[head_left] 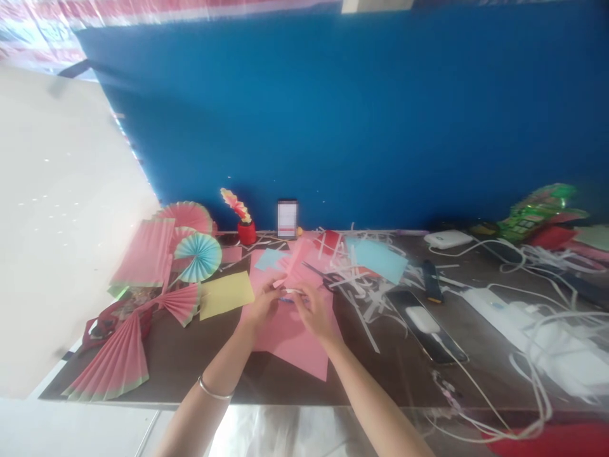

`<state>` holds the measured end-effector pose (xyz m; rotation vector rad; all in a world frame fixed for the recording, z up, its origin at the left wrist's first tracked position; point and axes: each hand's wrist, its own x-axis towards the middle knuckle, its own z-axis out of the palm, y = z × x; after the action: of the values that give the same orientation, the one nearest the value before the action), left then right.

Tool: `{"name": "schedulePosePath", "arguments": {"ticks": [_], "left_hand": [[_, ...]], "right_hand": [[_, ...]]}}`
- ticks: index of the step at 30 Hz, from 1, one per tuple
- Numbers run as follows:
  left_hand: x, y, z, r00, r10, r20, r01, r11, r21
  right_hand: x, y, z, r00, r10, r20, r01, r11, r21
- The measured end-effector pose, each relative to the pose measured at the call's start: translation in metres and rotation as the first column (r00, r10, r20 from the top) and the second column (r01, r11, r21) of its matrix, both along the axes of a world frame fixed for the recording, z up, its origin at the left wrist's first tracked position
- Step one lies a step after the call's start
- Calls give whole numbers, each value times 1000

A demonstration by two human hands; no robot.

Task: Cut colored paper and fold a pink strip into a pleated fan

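My left hand and my right hand come together over the middle of the table, fingers bent and pinched. A small white strip runs between their fingertips, probably paper; the blur hides its exact kind. Under my hands lie pink paper sheets. Just beyond my fingers is a pleated pink paper. Dark scissors seem to lie to the right of it, partly covered. Something small and bluish shows below the white strip, too unclear to name.
Folded paper fans and a yellow sheet lie left. A phone stands at the back beside a red pot. White paper scraps, a blue sheet, a black phone and a cabled power strip lie right.
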<state>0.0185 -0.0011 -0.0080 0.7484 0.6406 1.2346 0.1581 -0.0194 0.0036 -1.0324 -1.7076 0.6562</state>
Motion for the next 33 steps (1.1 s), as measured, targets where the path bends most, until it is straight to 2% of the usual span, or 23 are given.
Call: {"name": "schedulePosePath", "arguments": {"ticks": [5, 15, 21, 24, 27, 31, 33], "left_hand": [[-2, 1, -5, 1000, -19, -3, 19, 999, -28], [1, -4, 6, 999, -3, -43, 3, 1000, -7], [2, -4, 12, 997, 62, -49, -62, 998, 3], [2, -1, 9, 990, 127, -53, -128, 992, -6], [1, 4, 2, 961, 240, -137, -236, 971, 46], [-1, 8, -3, 875, 399, -274, -348, 912, 217], [-3, 9, -3, 823, 462, -330, -406, 886, 226]], "right_hand": [[0, -1, 1, 999, 32, 0, -32, 999, 4], [1, -1, 5, 999, 42, -32, -43, 999, -20], [3, 3, 14, 988, 94, -124, -112, 983, -144], [5, 4, 18, 978, 63, -201, -98, 980, -174], [10, 5, 23, 968, 17, -251, -57, 986, -155], [25, 9, 31, 963, -49, -267, 1, 985, -175], [34, 13, 37, 977, -33, -211, -13, 977, -213]]}}
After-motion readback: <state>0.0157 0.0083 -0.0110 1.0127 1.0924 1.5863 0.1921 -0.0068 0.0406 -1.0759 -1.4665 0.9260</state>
